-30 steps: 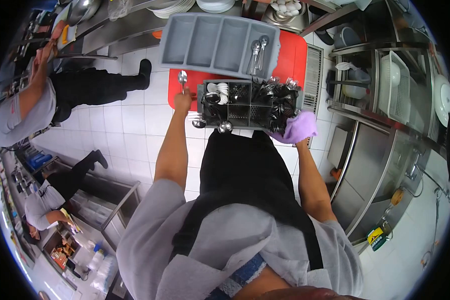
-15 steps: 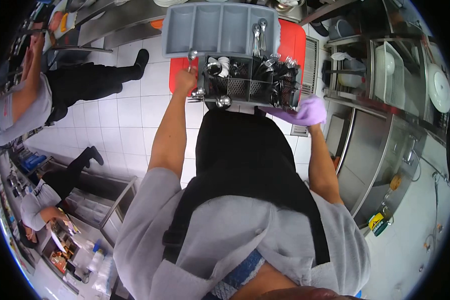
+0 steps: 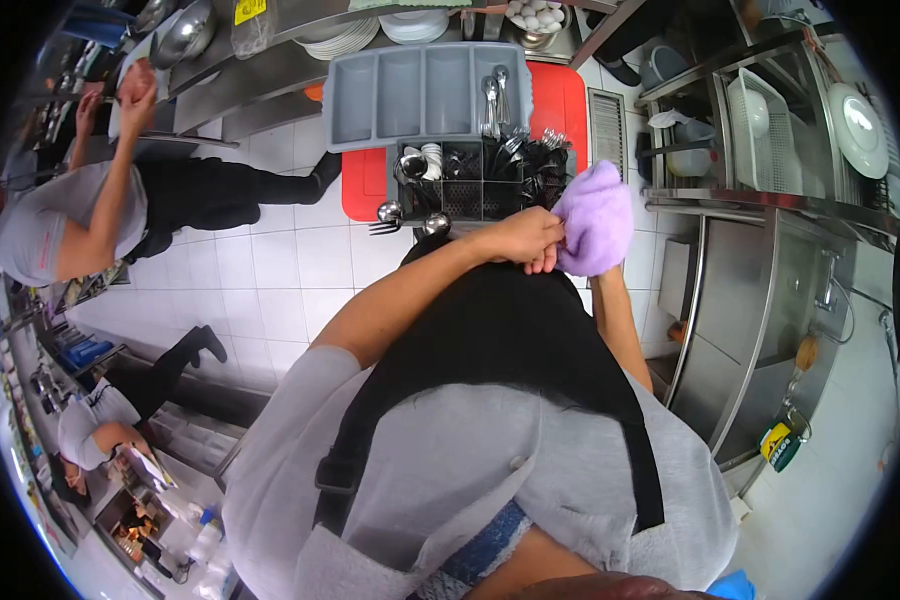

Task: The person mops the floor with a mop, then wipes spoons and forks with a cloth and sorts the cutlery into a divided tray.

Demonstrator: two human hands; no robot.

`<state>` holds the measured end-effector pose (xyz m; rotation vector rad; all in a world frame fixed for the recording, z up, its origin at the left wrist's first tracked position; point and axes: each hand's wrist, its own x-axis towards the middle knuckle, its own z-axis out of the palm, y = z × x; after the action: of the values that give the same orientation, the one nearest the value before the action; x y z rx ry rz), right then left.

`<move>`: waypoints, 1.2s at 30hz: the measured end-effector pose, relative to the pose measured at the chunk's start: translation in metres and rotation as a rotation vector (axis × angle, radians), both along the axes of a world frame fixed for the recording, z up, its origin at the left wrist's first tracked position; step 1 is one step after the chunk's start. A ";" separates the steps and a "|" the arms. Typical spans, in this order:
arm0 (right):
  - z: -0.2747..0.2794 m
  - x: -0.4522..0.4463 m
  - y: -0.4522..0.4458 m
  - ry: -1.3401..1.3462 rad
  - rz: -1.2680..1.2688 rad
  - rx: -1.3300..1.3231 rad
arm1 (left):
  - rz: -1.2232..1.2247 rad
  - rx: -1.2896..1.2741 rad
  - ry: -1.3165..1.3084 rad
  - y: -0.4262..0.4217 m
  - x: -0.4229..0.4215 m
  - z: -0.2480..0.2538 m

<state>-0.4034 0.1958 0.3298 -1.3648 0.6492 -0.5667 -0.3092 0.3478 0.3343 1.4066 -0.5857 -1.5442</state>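
Note:
My left hand (image 3: 528,240) is closed in front of my black apron, its fingers against the edge of a purple cloth (image 3: 597,215). Whatever those fingers grip is hidden. The cloth covers my right hand, which is wrapped in it; only the wrist shows. Just beyond stands a dark cutlery basket (image 3: 475,197) with ladles (image 3: 413,165), white spoons (image 3: 432,160) and black-handled cutlery (image 3: 543,170) in its compartments. A grey divided tray (image 3: 400,95) lies behind it, with several metal spoons (image 3: 490,100) in its right compartment. A fork (image 3: 383,228) juts out at the basket's left.
A red surface (image 3: 365,185) lies under the tray and basket. Stacked plates (image 3: 340,40) and a bowl of eggs (image 3: 537,20) are on the steel counter behind. Steel shelves with dishes (image 3: 860,130) stand right. Two other people work at left, one nearby (image 3: 75,215).
My left hand has moved right, from the basket's left side to the cloth; the spoon-like utensil it held upright no longer shows. The cloth has come up in a bundle over my right hand.

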 end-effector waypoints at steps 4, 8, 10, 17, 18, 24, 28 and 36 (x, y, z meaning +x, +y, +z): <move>0.007 0.014 -0.021 -0.018 0.023 -0.114 | 0.081 0.042 -0.079 -0.023 0.000 0.040; 0.012 0.013 -0.042 -0.055 0.084 -0.134 | 0.218 0.147 -0.033 -0.044 -0.018 0.053; 0.014 0.012 -0.050 -0.063 0.108 -0.127 | 0.257 0.105 -0.138 -0.048 -0.030 0.044; 0.020 0.015 -0.065 -0.067 0.156 -0.157 | 0.195 0.133 -0.151 -0.051 -0.032 0.050; 0.019 0.017 -0.065 -0.065 0.157 -0.162 | 0.194 0.115 -0.147 -0.052 -0.029 0.057; 0.013 0.024 -0.058 -0.025 0.199 -0.187 | 0.313 -0.029 -0.379 -0.060 -0.016 0.052; 0.006 0.024 -0.052 0.023 0.273 -0.195 | 0.387 -0.064 -0.382 -0.058 -0.009 0.046; 0.020 0.049 -0.039 0.087 0.633 -0.347 | 0.733 -0.124 -0.693 -0.035 0.051 0.002</move>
<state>-0.3541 0.1564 0.3503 -1.8223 0.1590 -0.1071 -0.2586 0.3124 0.3365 1.7872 -0.4660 -0.4231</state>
